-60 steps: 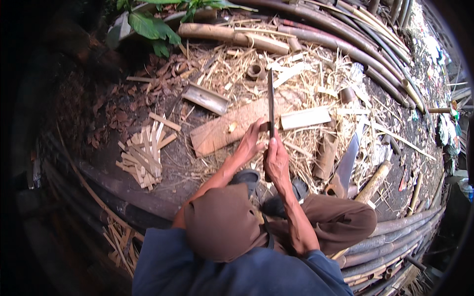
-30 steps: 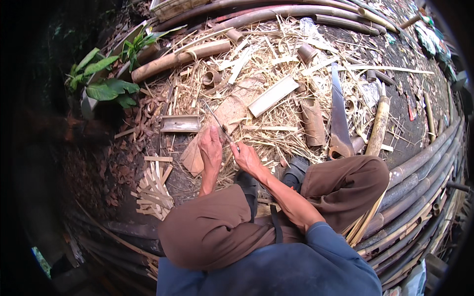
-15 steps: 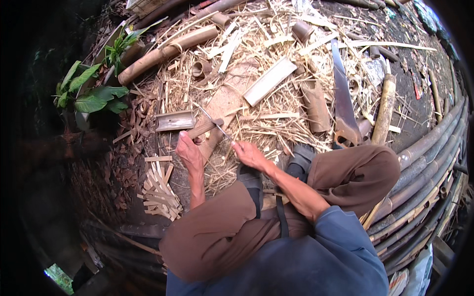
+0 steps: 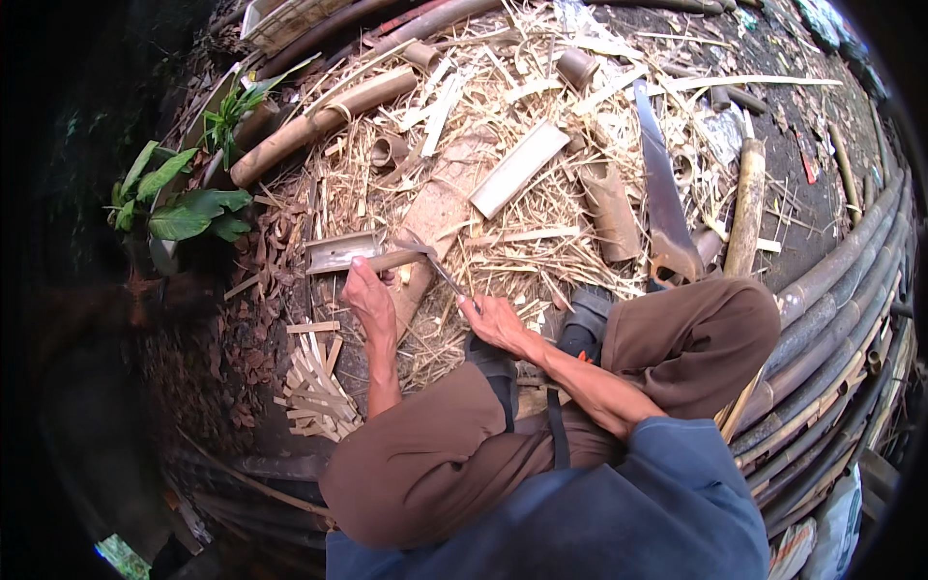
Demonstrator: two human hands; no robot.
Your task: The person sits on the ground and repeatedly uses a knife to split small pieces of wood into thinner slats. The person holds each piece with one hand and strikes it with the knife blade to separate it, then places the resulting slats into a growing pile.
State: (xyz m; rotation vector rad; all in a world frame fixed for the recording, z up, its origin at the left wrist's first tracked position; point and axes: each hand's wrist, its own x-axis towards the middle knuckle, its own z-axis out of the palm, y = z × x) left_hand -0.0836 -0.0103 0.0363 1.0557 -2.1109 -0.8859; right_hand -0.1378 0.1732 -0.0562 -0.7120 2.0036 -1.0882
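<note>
My left hand (image 4: 369,304) is closed around one end of a short bamboo piece (image 4: 398,259), which points to the right. Across its far end lies the thin blade of a knife (image 4: 447,277). The knife's handle is mostly hidden inside my closed right hand (image 4: 496,323). Beneath the piece runs a worn wooden plank (image 4: 447,196) on the ground. Just beyond my left hand lies a split bamboo half (image 4: 333,253), hollow side up. A heap of cut bamboo strips (image 4: 319,389) is left of my left forearm.
Shavings (image 4: 527,256) cover the ground around the plank. To the right lie a handsaw (image 4: 661,179), a bamboo tube (image 4: 611,213) and a pole (image 4: 746,208). Another split half (image 4: 520,169) rests ahead. Long bamboo poles (image 4: 831,290) curve along the right; a leafy plant (image 4: 188,215) stands left.
My right hand and the knife have shifted slightly right and toward me, the blade still across the piece. The bamboo piece lies more level. The whole view has shifted a little.
</note>
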